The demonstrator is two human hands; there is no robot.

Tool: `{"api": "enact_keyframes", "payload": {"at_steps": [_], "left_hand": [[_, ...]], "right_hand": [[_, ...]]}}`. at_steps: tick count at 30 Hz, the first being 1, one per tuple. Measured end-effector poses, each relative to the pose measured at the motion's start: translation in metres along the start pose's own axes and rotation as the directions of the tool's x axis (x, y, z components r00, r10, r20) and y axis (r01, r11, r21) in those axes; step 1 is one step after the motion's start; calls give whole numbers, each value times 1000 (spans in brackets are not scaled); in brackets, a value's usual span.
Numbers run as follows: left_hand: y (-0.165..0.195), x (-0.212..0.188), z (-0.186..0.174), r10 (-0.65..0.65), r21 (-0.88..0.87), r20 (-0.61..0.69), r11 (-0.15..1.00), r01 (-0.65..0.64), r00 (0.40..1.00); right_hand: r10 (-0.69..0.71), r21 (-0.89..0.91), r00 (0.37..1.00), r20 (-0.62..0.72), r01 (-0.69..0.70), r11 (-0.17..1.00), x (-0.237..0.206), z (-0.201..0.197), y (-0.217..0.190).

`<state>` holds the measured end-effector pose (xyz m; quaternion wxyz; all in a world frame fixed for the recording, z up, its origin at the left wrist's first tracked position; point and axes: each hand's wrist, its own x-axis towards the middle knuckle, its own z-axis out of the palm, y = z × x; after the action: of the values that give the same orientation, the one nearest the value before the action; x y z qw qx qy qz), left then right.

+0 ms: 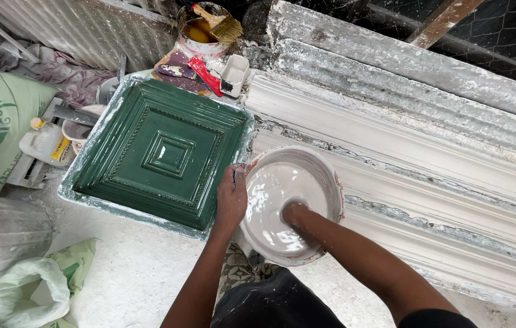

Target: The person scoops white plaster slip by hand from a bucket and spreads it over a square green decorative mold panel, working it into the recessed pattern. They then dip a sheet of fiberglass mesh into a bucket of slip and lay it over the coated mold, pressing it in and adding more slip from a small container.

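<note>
Dusty plaster floor; my left hand [232, 195] grips the round bowl [325, 176] rim, right hand [294, 214] buried in smooth white mix [276, 188], grip unclear, beside glossy green square mould [164, 149].

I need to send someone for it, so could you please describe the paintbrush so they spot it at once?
Start at the square green mould. Just beyond its far edge stands a round tin of yellowish liquid. The paintbrush rests across its rim, with a red handle and pale bristles, unlike the flat scraper below.

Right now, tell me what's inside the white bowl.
The bowl holds white liquid. The right hand is sunk in it, fingers hidden; the left hand grips the rim.
</note>
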<state>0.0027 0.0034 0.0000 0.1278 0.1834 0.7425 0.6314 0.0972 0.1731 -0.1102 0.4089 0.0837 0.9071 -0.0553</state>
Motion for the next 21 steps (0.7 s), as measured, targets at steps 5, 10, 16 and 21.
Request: {"api": "enact_keyframes", "payload": {"at_steps": [5,10,16,21], "left_hand": [[0,2,1,-141,-34,36,989,143,989],[-1,2,0,-76,0,20,997,77,997],[-3,1,1,-83,1,24,997,83,996],[-5,2,0,-40,5,16,999,40,999]], "right_hand": [[-26,32,999,-29,27,999,-15,3,-20],[-89,126,982,-164,111,986,-42,-18,-27],[-56,211,973,-225,105,972,-17,-32,-19],[-46,138,997,-70,55,989,4,-9,-29]]}}
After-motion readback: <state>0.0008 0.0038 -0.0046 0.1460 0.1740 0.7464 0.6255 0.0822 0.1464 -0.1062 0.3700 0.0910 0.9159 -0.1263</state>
